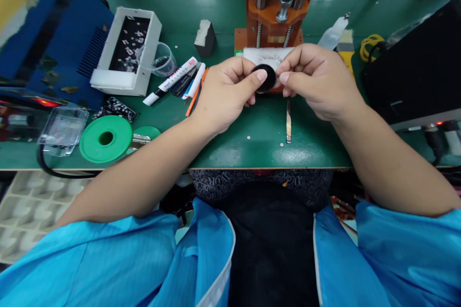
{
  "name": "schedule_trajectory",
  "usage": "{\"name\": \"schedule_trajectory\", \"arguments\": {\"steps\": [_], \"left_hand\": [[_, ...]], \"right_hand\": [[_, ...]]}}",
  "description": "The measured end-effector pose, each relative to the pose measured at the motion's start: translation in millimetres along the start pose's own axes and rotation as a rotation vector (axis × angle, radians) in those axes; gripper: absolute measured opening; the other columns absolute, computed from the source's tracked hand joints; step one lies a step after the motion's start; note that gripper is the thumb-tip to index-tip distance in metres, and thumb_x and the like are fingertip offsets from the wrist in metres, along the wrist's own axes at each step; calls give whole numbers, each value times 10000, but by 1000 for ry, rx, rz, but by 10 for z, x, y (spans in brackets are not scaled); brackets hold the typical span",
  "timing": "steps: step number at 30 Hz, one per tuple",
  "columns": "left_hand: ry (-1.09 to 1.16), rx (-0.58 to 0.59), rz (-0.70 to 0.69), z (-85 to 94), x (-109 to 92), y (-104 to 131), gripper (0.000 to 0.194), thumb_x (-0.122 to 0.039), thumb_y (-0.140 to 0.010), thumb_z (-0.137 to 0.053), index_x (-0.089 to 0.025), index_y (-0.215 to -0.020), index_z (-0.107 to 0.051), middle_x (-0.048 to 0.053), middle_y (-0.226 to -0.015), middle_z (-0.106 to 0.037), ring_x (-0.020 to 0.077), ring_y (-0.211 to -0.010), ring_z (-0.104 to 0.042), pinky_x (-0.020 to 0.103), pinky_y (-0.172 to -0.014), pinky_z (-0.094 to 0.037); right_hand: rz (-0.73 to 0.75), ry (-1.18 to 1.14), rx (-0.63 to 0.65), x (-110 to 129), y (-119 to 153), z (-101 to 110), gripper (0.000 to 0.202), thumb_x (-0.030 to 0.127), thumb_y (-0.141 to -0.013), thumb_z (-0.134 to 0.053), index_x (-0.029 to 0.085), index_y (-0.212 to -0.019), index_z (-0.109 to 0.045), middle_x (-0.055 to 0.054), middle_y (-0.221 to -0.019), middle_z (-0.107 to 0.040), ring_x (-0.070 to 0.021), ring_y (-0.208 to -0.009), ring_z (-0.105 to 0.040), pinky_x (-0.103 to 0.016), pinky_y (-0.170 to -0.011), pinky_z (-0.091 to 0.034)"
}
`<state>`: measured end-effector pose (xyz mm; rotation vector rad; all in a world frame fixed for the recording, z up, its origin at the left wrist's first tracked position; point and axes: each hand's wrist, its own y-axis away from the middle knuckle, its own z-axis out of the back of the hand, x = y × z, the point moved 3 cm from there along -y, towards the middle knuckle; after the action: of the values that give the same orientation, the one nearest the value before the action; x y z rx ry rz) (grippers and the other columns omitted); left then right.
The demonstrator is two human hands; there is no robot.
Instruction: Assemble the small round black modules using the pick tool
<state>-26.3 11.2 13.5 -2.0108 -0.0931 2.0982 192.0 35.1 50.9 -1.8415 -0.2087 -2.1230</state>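
A round black disc (265, 79) is pinched between the thumb and fingers of my left hand (230, 88), in front of the orange press. My right hand (315, 79) is closed in a pinch at the disc's right edge; whatever its fingertips hold is too small to make out. Behind both hands lies a white block (266, 53) at the foot of the press (272, 38). Below my right fingers, a pair of metal tweezers (288, 124) rests on the green bench, its upper end partly hidden.
To the left are a green solder spool (106, 139), markers (176, 76), a clear cup (163, 60) and a white box (125, 53) of small parts. A bottle (334, 32), a brush (345, 53) and a black device (414, 64) stand right. The bench edge (270, 168) runs before my body.
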Motion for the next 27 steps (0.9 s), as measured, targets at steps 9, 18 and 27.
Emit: {"name": "schedule_trajectory", "arguments": {"steps": [9, 18, 27], "left_hand": [[-94, -5, -35, 17, -22, 23, 427, -534, -1163, -974, -287, -912, -732, -7, -759, -741, 187, -664, -657, 386, -642, -533], [-296, -58, -126, -18, -131, 62, 373, -424, -1162, -912, -275, -889, -707, 12, -826, -740, 203, -780, -667, 391, -701, -524], [-472, -87, -208, -47, -119, 71, 364, -378, -1097, -894, -281, -852, -644, -4, -774, -605, 231, -777, -614, 433, -789, -516]], "right_hand": [[87, 232, -19, -13, 29, 34, 185, 247, -1009, -956, 281, -892, -816, -12, -885, -832, -229, -821, -729, -399, -782, -619], [136, 347, -3, 30, 58, 21, 117, 166, -949, -825, 265, -889, -807, -5, -825, -809, -238, -798, -727, -418, -785, -551], [133, 474, 17, -33, 54, -26, 320, 359, -984, -971, 318, -837, -690, -34, -802, -726, -296, -853, -681, -483, -864, -615]]}}
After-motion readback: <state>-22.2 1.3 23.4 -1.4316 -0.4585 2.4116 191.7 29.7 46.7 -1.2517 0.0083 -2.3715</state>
